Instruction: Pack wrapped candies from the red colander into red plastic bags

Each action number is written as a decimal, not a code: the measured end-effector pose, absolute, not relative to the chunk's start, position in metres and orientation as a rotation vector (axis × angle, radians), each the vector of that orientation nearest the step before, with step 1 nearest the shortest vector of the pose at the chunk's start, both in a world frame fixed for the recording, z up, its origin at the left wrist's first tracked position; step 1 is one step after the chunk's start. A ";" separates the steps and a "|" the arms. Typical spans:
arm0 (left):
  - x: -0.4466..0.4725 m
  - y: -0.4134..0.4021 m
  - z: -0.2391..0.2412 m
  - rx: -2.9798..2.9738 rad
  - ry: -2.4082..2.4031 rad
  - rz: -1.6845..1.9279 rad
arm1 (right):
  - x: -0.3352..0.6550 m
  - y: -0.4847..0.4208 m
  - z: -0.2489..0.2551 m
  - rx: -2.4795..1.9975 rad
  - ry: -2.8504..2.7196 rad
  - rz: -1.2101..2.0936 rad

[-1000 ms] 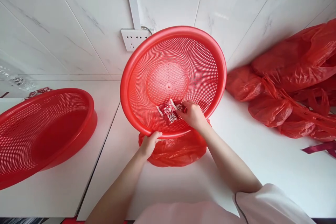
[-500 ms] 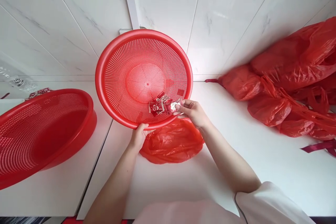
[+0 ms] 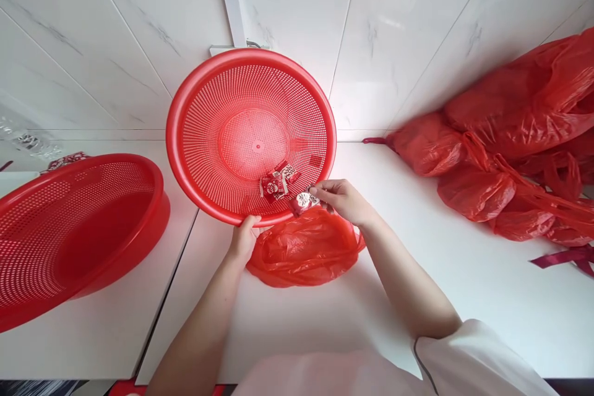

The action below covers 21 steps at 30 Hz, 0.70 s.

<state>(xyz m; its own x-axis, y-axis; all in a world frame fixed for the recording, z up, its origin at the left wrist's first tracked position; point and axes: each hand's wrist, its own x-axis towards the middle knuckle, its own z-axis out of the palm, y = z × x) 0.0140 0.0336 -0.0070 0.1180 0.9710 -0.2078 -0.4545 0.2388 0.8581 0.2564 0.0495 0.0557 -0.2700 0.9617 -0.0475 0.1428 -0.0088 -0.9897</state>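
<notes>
Clearly, two red mesh baskets are in view, and the person has hold of one. That tilted basket (image 3: pixel 257 108) leans with its mouth toward the person, the left hand (image 3: pixel 244 241) gripping its near rim, thumb on top and the other fingers mostly hidden below. The right hand (image 3: pixel 338 201) pinches one red-and-white packet (image 3: pixel 304 200) between thumb and fingertips, at the basket's near right rim. Inside, on the lower wall, lie at least two more packets (image 3: pixel 271 185), overlapping so much that an exact count cannot be made. One open red bag (image 3: pixel 304 253) sits on the white tabletop (image 3: pixel 417 272) just below the basket, which covers part of its far edge. The second basket (image 3: pixel 111 223) stands well apart at the left, cut off by the frame; behind it are one clear bottle (image 3: pixel 32 143) and a red-and-white patterned item (image 3: pixel 67 161), partly hidden. Along the right, several filled red bags (image 3: pixel 510 130) are heaped against the tiled wall (image 3: pixel 297 6), too bunched to number, with a dark red ribbon (image 3: pixel 561 257) near them. The tilted basket blocks most of a white socket plate (image 3: pixel 220 50) under one white conduit (image 3: pixel 231 0).
</notes>
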 end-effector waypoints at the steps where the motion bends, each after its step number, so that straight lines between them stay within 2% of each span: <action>1: 0.014 0.034 -0.007 0.705 0.898 1.190 | 0.258 0.047 0.059 -1.200 -1.594 1.400; 3: 0.014 0.035 -0.007 0.682 0.883 1.203 | 0.259 0.043 0.064 -1.229 -1.770 1.507; 5: 0.014 0.035 -0.006 0.665 0.888 1.234 | 0.258 0.038 0.067 -1.376 -1.973 1.449; 9: 0.016 0.033 -0.006 0.661 0.947 1.254 | 0.253 0.035 0.065 -1.758 -2.143 0.810; 14: 0.030 0.020 -0.009 0.682 0.967 1.194 | 0.239 0.041 0.048 -1.367 -2.044 0.549; 21: 0.046 0.004 -0.016 0.775 0.998 1.072 | 0.225 0.052 0.020 -1.592 -2.007 0.258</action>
<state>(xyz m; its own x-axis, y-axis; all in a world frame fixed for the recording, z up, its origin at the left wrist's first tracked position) 0.0458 0.0038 -0.0162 0.1520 0.9504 -0.2715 -0.3388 0.3081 0.8890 0.2246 0.0516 0.0200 -0.1386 0.9424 0.3044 0.8345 0.2766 -0.4765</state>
